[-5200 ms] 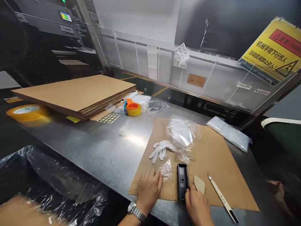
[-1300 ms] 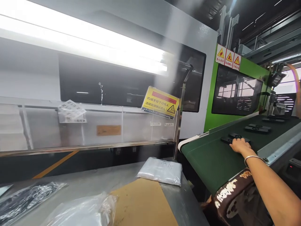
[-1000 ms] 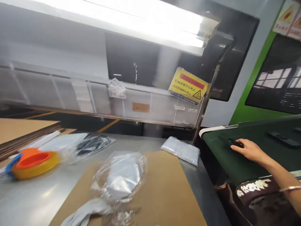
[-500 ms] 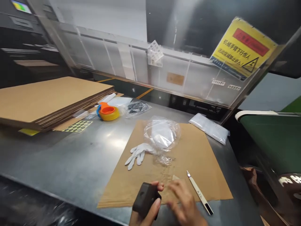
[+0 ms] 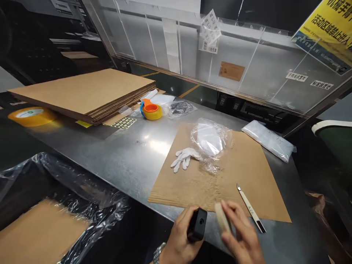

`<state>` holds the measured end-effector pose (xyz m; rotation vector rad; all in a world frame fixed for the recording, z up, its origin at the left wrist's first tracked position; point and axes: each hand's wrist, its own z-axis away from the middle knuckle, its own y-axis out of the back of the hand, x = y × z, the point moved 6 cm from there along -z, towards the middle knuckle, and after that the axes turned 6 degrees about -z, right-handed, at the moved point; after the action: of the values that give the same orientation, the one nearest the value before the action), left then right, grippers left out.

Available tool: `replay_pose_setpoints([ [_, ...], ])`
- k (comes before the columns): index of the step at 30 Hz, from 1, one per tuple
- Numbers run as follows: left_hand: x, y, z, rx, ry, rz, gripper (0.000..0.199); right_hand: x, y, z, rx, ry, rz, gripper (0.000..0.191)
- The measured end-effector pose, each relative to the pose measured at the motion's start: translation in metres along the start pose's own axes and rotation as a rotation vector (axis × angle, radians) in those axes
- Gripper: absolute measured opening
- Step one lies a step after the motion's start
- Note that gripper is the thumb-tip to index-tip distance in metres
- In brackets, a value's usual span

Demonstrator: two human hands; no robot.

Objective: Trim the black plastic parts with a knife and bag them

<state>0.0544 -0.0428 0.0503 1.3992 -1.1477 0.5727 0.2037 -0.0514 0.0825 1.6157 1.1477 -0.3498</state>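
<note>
My left hand point(image 5: 183, 233) grips a small black box-shaped part point(image 5: 197, 224) with a round hole in its near end. Beside it, my right hand point(image 5: 242, 231) pinches a pale beige flat piece point(image 5: 222, 217), smeared by motion and apart from the black part. Both hands are at the near edge of a brown cardboard sheet point(image 5: 189, 187). To the right of my right hand lies a craft knife point(image 5: 250, 207) marked A26, its blade pointing away. Farther back on the cardboard are a white glove point(image 5: 184, 158) and a clear plastic bag point(image 5: 211, 139) with something white inside.
A cardboard stack point(image 5: 82, 90) stands at the back left, near a tape roll point(image 5: 33, 116) and an orange tape dispenser point(image 5: 151, 110). A plastic-wrapped white pack point(image 5: 268, 139) lies at the right. Below left is a container lined with clear plastic point(image 5: 107, 205). A transparent panel point(image 5: 189, 73) rises behind.
My right hand has taken hold of the pale beige piece. My left hand has turned the black part so its end with the hole faces me. The view has swung left and down.
</note>
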Motion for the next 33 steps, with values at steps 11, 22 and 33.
replay_pose_setpoints([
  [11, -0.004, -0.008, 0.019, -0.109, 0.030, 0.027, 0.015, -0.043, -0.017, 0.002, -0.199, 0.168, -0.038, 0.050],
  [22, 0.013, -0.015, 0.014, -0.302, 0.162, 0.462, 0.015, -0.044, -0.019, 0.010, -0.045, 0.153, -0.104, 0.048],
  [33, -0.021, -0.041, 0.028, -0.140, 0.577, 1.450, 0.058, -0.018, -0.051, 0.039, 0.283, -0.215, -0.357, 0.045],
])
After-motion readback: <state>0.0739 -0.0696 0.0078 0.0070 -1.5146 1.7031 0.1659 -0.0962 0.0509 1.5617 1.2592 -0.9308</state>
